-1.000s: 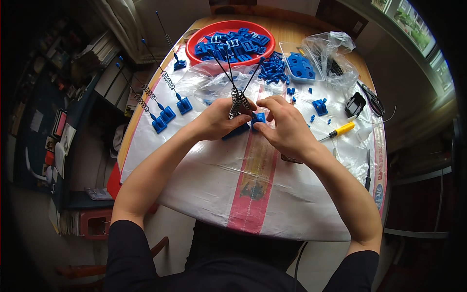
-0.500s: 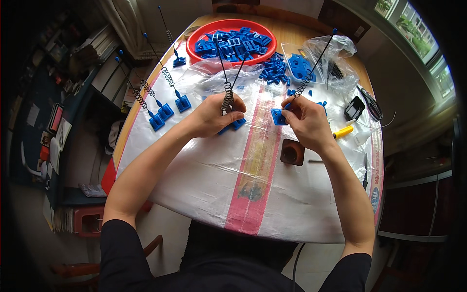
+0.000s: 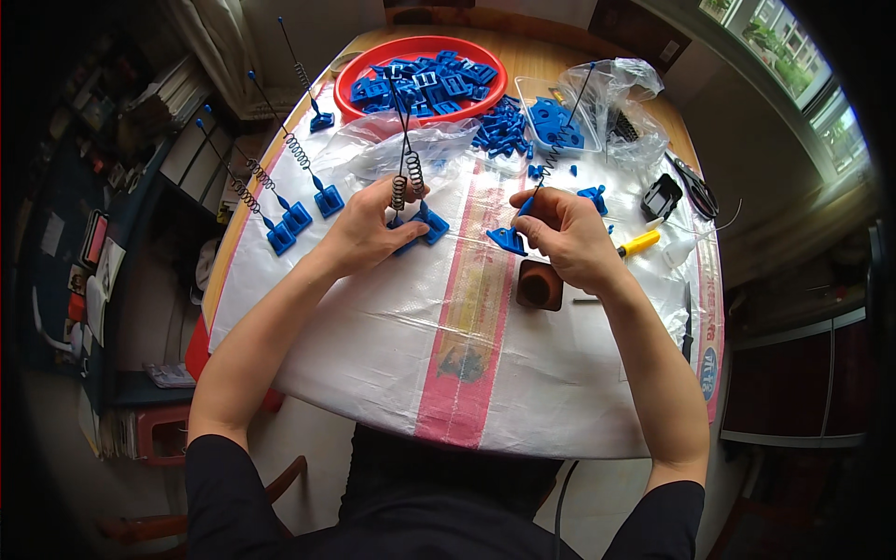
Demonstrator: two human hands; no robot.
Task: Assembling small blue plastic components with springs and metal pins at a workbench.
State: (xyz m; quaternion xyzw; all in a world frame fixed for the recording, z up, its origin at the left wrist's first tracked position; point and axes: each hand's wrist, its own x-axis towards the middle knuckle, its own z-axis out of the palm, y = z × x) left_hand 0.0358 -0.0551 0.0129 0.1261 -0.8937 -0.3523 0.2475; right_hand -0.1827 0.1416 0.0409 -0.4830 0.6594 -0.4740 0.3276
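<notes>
Two spring rods with blue square bases (image 3: 436,227) stand close together on the sheet, their black coils (image 3: 414,174) side by side. My left hand (image 3: 359,229) is closed around their lower ends, thumb by the bases. To the right, my right hand (image 3: 571,241) pinches the blue stem of another spring rod (image 3: 551,159) between thumb and fingers. Its blue base (image 3: 507,242) is tilted; whether it touches the sheet I cannot tell. Close below that hand is a dark brown square block (image 3: 539,285) with a round hollow.
Several finished-looking spring rods (image 3: 297,218) stand at left. Behind are a red tray (image 3: 341,89) of blue parts, loose blue pegs (image 3: 502,129) and a clear box (image 3: 602,147). A yellow-handled tool (image 3: 639,244), black case (image 3: 661,196) and scissors (image 3: 698,191) lie right.
The view has shifted slightly. The base in my right hand has tipped from nearly flat to tilted. In my left hand the two coils now show apart, and more of their bases shows.
</notes>
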